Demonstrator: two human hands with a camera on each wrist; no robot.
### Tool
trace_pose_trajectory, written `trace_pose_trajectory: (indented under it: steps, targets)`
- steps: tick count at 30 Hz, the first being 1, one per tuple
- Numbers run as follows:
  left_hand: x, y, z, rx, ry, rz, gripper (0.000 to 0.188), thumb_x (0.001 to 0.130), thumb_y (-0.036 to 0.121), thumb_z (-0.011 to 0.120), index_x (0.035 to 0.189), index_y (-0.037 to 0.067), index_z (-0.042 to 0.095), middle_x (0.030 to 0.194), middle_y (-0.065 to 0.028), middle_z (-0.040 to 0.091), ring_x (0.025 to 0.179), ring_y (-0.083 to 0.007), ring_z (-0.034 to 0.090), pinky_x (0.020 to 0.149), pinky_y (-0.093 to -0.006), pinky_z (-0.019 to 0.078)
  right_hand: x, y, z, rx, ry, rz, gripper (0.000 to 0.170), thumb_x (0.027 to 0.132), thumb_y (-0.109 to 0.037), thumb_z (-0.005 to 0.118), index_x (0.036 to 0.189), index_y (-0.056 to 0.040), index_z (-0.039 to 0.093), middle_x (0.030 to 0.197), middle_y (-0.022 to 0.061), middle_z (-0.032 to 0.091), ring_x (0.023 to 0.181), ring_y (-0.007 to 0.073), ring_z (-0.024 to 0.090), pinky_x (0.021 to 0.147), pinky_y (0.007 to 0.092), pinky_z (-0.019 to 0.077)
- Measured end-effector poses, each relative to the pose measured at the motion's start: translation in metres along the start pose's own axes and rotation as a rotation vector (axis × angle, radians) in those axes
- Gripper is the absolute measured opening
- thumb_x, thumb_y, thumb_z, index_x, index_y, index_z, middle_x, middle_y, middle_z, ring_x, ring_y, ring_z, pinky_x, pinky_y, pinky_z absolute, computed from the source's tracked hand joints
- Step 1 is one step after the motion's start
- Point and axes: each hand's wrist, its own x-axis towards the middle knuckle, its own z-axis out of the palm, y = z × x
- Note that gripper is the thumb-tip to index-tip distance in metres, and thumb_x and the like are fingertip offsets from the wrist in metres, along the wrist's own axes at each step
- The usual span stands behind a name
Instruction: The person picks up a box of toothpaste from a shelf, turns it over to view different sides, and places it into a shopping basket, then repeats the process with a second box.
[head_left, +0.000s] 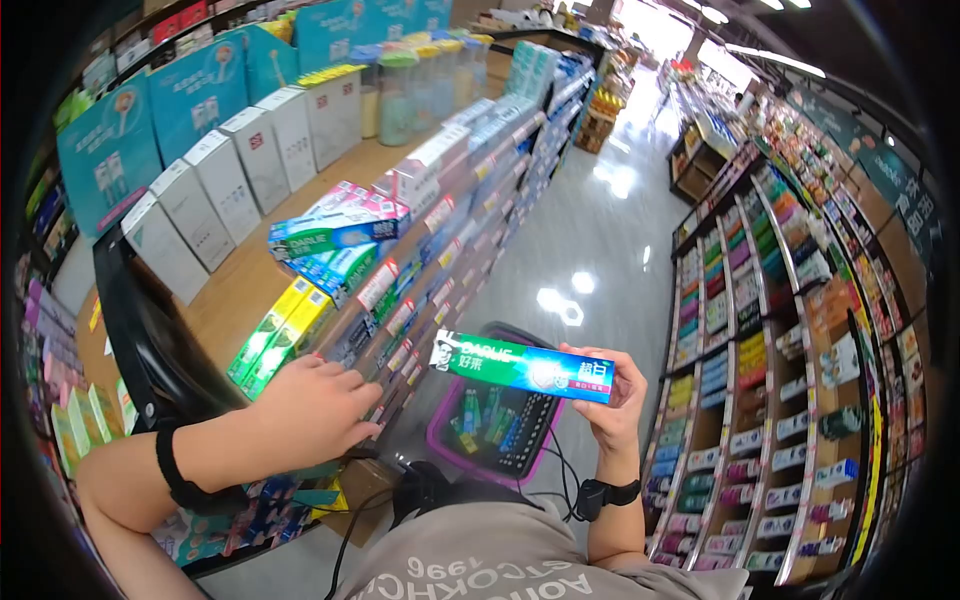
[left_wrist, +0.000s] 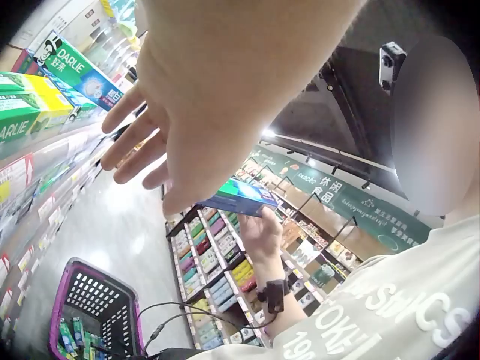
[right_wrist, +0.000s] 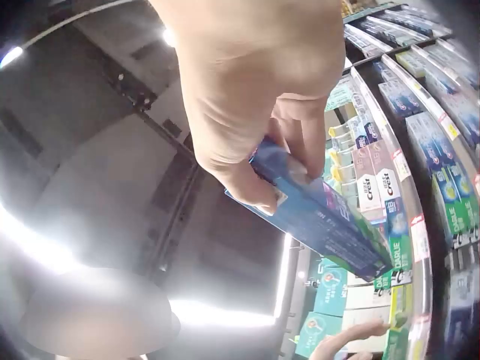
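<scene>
While yellow-and-green boxes [head_left: 285,328] lie on the near left shelf [head_left: 225,293], the left hand [head_left: 315,402] hovers right of them, fingers relaxed; farther right stands a purple-rimmed basket [head_left: 527,440], then, nearer, a green-and-blue DARLIE box [head_left: 510,368], its right end gripped by the right hand [head_left: 618,408].

grey-beige shirt [head_left: 440,535] with pale lettering [left_wrist: 328,322]; black strap [head_left: 172,468] on the left wrist, black strapped device [head_left: 595,498] on the right.
</scene>
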Motion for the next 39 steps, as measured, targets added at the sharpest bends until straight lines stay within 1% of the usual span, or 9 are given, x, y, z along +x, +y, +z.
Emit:
trace_pose_trajectory:
  steps: [1,2,5,11,15,16,20,26,39]
  targets:
    - [0.002,0.005,-0.007,-0.053,0.000,-0.028,0.060,0.093,0.041,0.076,0.140,0.009,0.060,0.107,-0.0108,0.074,0.100,-0.0325,0.072,0.094,-0.0436,0.0548,-0.009,-0.001,-0.002,0.100,0.006,-0.023,0.060,0.073,0.009,0.086,0.128,0.0033,0.062,0.131,0.0252,0.068,0.132,0.0431,0.063,0.113,0.0553,0.0509]
    - [0.003,0.008,-0.010,-0.116,0.042,-0.060,0.094,0.084,0.042,0.087,0.158,0.008,0.041,0.116,-0.0142,0.075,0.102,-0.0353,0.073,0.093,-0.0428,0.0560,-0.018,-0.007,0.003,0.120,0.062,0.025,0.059,0.073,-0.002,0.090,0.125,-0.0001,0.063,0.128,0.0221,0.068,0.132,0.0474,0.061,0.117,0.0635,0.0444]
    - [0.009,0.013,-0.013,-0.485,0.024,-0.154,0.119,0.078,0.047,0.091,0.166,0.008,0.021,0.115,-0.0163,0.074,0.102,-0.0365,0.073,0.095,-0.0441,0.0561,-0.033,-0.020,0.004,0.256,0.038,0.030,0.062,0.071,-0.001,0.090,0.125,-0.0010,0.061,0.130,0.0218,0.066,0.135,0.0472,0.059,0.119,0.0642,0.0414]
    - [0.003,0.015,0.006,-0.777,0.065,-0.157,0.138,0.071,0.040,0.099,0.169,0.009,0.008,0.130,-0.0222,0.068,0.114,-0.0357,0.070,0.097,-0.0440,0.0554,-0.044,-0.022,0.021,0.454,-0.096,0.015,0.065,0.069,0.012,0.085,0.126,-0.0021,0.057,0.140,0.0284,0.059,0.142,0.0505,0.050,0.124,0.0701,0.0292]
    - [0.003,0.022,-0.005,-0.795,0.007,-0.135,0.130,0.077,0.026,0.097,0.170,0.012,0.007,0.137,-0.0250,0.064,0.119,-0.0357,0.067,0.100,-0.0442,0.0538,-0.048,-0.017,0.044,0.519,-0.089,0.079,0.062,0.072,0.012,0.085,0.126,-0.0047,0.058,0.144,0.0264,0.057,0.144,0.0519,0.047,0.125,0.0696,0.0289]
    - [0.003,0.028,-0.011,-0.852,0.049,-0.141,0.107,0.081,0.019,0.094,0.164,0.011,0.027,0.132,-0.0212,0.068,0.117,-0.0318,0.070,0.099,-0.0427,0.0547,-0.048,-0.016,0.046,0.517,-0.120,0.096,0.063,0.073,0.011,0.085,0.126,-0.0048,0.057,0.146,0.0259,0.056,0.146,0.0520,0.045,0.124,0.0678,0.0314]
    - [0.006,0.025,-0.013,-0.934,0.007,-0.111,0.068,0.078,0.010,0.093,0.137,0.005,0.060,0.121,-0.0129,0.075,0.112,-0.0265,0.075,0.098,-0.0369,0.0564,-0.050,-0.015,0.058,0.498,-0.126,0.142,0.064,0.077,0.008,0.084,0.131,-0.0055,0.052,0.151,0.0259,0.051,0.148,0.0500,0.044,0.122,0.0621,0.0374]
    - [0.005,0.018,-0.010,-0.823,0.033,-0.063,0.066,0.084,0.013,0.089,0.141,0.006,0.056,0.120,-0.0135,0.075,0.111,-0.0288,0.074,0.096,-0.0375,0.0565,-0.054,-0.010,0.060,0.208,-0.116,0.169,0.076,0.078,-0.003,0.087,0.142,-0.0070,0.046,0.153,0.0266,0.046,0.138,0.0322,0.054,0.114,0.0458,0.0471]
    - [0.006,0.008,-0.001,-0.818,-0.013,-0.214,0.059,0.088,0.015,0.085,0.136,0.009,0.052,0.113,-0.0132,0.073,0.105,-0.0302,0.072,0.092,-0.0388,0.0542,-0.048,0.011,0.071,0.192,-0.147,0.217,0.078,0.080,0.001,0.085,0.145,-0.0093,0.043,0.157,0.0234,0.043,0.138,0.0274,0.053,0.115,0.0424,0.0455]
